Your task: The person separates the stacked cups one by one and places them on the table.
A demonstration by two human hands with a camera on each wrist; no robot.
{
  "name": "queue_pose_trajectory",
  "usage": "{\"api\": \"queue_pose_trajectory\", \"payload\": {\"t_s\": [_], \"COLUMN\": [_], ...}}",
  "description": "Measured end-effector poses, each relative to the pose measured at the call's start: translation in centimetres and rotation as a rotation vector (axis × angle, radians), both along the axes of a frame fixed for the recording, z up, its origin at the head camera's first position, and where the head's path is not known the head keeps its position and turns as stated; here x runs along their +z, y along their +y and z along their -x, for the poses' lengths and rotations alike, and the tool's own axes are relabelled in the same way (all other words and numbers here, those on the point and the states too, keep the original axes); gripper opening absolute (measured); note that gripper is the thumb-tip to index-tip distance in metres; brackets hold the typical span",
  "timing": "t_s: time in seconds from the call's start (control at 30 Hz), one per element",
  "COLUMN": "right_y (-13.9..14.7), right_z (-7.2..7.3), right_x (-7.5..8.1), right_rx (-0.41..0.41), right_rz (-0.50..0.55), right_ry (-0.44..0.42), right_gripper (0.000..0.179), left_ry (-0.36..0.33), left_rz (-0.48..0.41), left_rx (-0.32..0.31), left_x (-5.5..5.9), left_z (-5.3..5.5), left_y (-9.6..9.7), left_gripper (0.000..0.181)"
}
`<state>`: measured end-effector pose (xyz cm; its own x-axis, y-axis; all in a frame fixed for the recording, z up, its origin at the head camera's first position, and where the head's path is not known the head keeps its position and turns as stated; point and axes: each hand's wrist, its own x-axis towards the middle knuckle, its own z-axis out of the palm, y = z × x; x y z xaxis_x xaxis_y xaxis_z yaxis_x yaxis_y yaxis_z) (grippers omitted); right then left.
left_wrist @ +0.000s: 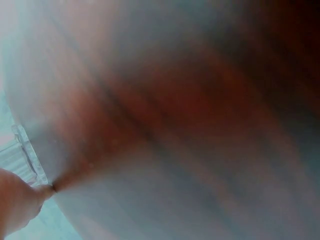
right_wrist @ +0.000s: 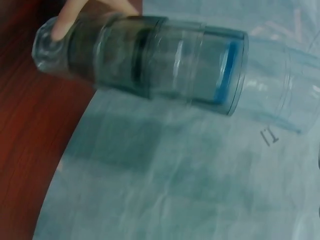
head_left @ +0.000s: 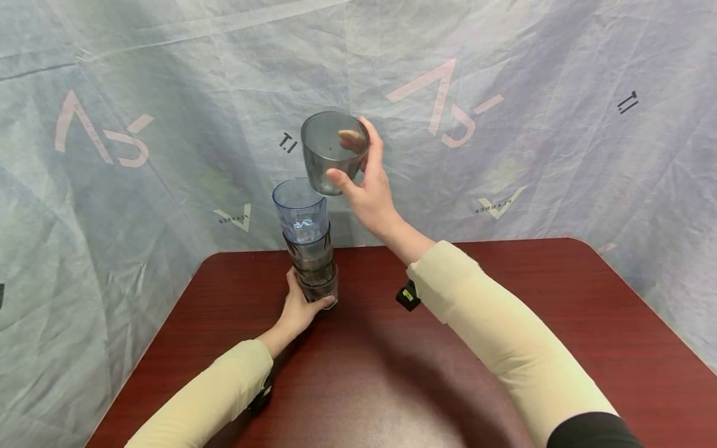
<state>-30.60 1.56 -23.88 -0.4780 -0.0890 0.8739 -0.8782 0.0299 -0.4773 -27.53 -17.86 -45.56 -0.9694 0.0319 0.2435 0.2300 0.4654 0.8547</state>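
A tall stack of nested see-through tumblers stands upright on the table. Its top one is a blue-tinted tumbler [head_left: 301, 214], with smoky grey tumblers [head_left: 313, 255] below and a clear tumbler [head_left: 323, 291] at the bottom. My left hand [head_left: 297, 309] grips the stack low down, thumb across the front near the base. Above the stack and slightly to its right, my right hand [head_left: 372, 190] holds a wide grey tumbler [head_left: 318, 165] by its side, mouth tilted toward me. The right wrist view shows the stack [right_wrist: 120, 57] sideways, with left-hand fingers [right_wrist: 70, 17] at its base.
The red-brown wooden table [head_left: 358, 386] has rounded far corners. Behind it hangs a pale grey printed cloth [head_left: 532, 124], close to the far edge. A small black device [head_left: 407, 295] sits at the right wrist. The left wrist view is mostly blurred tabletop.
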Motion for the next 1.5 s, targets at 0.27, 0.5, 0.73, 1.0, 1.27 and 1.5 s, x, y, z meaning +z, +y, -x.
{"api": "queue_pose_trajectory", "payload": {"t_s": [0.27,0.5,0.73,1.0,1.27,1.5], "right_y": [3.0,5.3,7.4,8.6,8.9,8.5], "right_z": [-1.8,-2.1,0.3,1.0,0.7,0.4], "right_x": [-1.1,-3.9,-9.3,-14.4,-17.8,-20.0], "right_rx": [-0.026,-0.055,-0.093,-0.219,-0.289,-0.264], "right_rz": [-0.027,-0.039,-0.064,-0.163,-0.266,-0.287], "right_ry": [-0.028,-0.122,-0.229,-0.399,-0.584,-0.685], "right_gripper": [0.107,0.106,0.101,0.087,0.088,0.089], "left_ry": [0.024,0.041,0.034,0.037,0.026,0.021], "left_rz": [0.019,0.018,0.004,0.006,0.003,0.008], "left_rx": [0.040,0.023,0.021,0.023,0.022,0.028], "left_x": [-0.3,-0.5,-0.5,-0.5,-0.3,-0.2], "left_z": [0.2,0.3,0.3,0.3,0.1,0.1], "left_y": [0.0,0.2,0.2,0.2,0.2,0.3], "left_gripper": [0.103,0.103,0.103,0.103,0.103,0.102]}}
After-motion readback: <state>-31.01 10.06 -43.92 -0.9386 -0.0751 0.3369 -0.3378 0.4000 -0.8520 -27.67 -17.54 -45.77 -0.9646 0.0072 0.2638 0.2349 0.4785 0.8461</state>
